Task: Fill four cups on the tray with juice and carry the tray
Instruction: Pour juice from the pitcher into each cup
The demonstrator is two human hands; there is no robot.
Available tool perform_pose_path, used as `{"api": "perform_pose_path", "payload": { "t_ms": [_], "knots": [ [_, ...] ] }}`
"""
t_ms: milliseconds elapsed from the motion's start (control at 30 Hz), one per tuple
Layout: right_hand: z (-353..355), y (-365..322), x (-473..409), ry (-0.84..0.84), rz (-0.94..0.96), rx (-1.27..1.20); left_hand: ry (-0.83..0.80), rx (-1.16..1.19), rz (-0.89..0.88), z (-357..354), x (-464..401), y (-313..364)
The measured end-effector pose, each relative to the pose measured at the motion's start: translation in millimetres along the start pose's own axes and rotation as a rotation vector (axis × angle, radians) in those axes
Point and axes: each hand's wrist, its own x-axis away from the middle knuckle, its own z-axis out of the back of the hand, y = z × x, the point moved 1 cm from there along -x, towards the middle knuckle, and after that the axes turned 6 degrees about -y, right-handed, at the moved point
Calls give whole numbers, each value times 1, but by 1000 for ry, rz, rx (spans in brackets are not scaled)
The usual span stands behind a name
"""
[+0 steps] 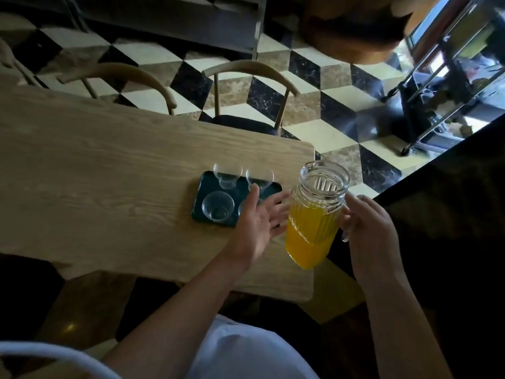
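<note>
A dark green tray point(199, 198) lies on the wooden table point(109, 165) near its right end. Clear empty plastic cups stand on it: two at the back point(227, 173) point(259, 177) and one at the front left point(217, 206). A further cup at the front right is mostly hidden behind my left hand point(259, 217), which hovers over that corner with fingers spread. A ribbed glass pitcher point(314, 214) about half full of orange juice is held just right of the tray. My right hand point(366, 222) grips its handle.
Two wooden chairs point(254, 102) point(128, 80) stand at the table's far side on a patterned tile floor. A metal cart point(451, 86) is at the upper right. A dark counter point(451, 214) runs along the right, close to the pitcher.
</note>
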Motion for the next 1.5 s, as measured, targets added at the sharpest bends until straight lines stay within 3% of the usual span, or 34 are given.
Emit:
{"api": "perform_pose_path", "payload": {
  "t_ms": [334, 600, 800, 1501],
  "knots": [
    [22, 68, -2, -85, -151, 236, 73, 332, 181, 23, -8, -83],
    [5, 98, -15, -174, -253, 413, 105, 446, 334, 58, -6, -117],
    [-3, 115, -28, -255, -299, 585, 120, 482, 376, 73, -5, -130],
    [-39, 117, -84, -281, -442, 1016, -52, 619, 452, 92, -12, -131]
  ]
}}
